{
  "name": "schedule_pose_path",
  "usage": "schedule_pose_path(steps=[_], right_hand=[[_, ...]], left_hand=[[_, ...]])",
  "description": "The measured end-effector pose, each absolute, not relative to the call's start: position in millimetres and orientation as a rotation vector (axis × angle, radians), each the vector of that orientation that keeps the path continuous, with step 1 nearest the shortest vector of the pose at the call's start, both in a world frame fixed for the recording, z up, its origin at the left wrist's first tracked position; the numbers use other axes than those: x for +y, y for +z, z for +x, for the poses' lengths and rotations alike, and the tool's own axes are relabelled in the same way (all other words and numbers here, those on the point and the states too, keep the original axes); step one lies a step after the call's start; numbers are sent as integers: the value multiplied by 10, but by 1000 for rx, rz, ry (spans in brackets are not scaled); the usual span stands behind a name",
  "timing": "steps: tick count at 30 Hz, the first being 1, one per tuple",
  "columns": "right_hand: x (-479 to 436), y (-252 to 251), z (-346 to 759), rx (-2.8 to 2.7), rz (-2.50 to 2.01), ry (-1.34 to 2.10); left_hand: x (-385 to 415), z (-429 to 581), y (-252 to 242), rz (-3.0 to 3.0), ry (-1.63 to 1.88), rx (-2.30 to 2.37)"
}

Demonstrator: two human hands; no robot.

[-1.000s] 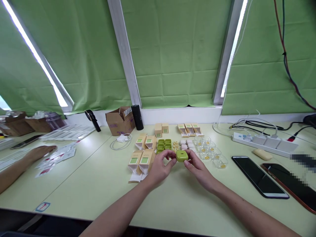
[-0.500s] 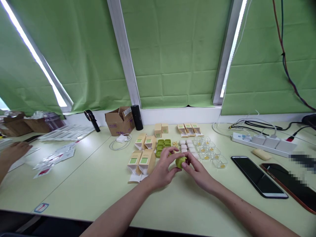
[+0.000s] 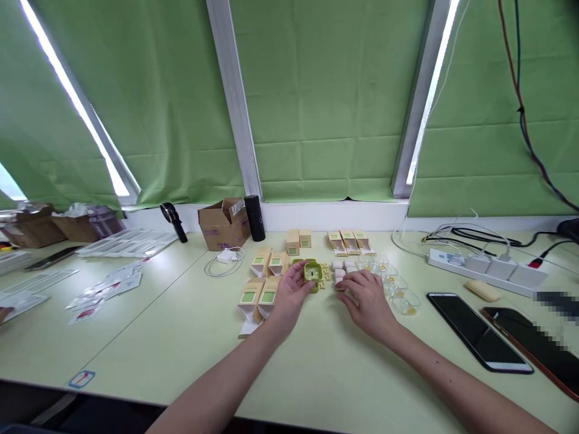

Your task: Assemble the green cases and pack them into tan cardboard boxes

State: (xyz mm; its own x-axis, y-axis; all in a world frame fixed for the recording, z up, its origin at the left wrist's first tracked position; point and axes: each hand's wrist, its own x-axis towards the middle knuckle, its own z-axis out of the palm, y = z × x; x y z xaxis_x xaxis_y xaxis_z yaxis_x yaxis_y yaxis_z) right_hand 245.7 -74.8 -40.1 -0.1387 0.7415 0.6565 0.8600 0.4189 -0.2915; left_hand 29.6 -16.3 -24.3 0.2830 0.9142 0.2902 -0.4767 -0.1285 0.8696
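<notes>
My left hand (image 3: 292,295) holds a small green square cup (image 3: 313,272), its hollow side facing me, between thumb and fingers. Behind it, more green cups (image 3: 315,289) are mostly hidden. My right hand (image 3: 368,304) reaches the front of the pale pink blocks (image 3: 339,273), thumb and fingertips closing on one that they largely cover. Between the hands lie several small yellowish pieces (image 3: 324,271). Clear plastic cups (image 3: 404,304) with yellow spots stand beyond my right hand. Left of my left hand are tan cartons (image 3: 250,295) with green windows, their flaps open.
More tan cartons (image 3: 298,241) stand at the back, with open ones (image 3: 348,241) beside them. To the right lie two phones (image 3: 479,331), a beige oval object (image 3: 483,290) and a power strip (image 3: 484,271). A cardboard box (image 3: 224,226) and black cylinder (image 3: 254,218) stand behind; cards (image 3: 108,283) lie left.
My hands were together around the green object; now they are apart. The left keeps the green cup, turned hollow side toward me, while the right has moved to the pink blocks.
</notes>
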Motion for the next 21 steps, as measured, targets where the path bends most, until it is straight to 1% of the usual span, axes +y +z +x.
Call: schedule_pose_path(steps=[4,8,15,21], right_hand=[[-606,-373,2347,-2041,-1384,-354],[-404,-324,2195,-2166,-1552,-447],[-154,-420,2026,-2232,-1592,-451],[-254,-384,2066,-2217,-1615,-414]], left_hand=[[-151,292,-256,1107,1288,488],[-152,292,-246,1110,1285,482],[-167,288,-207,1133,1286,496],[-168,295,-208,1147,1299,522]])
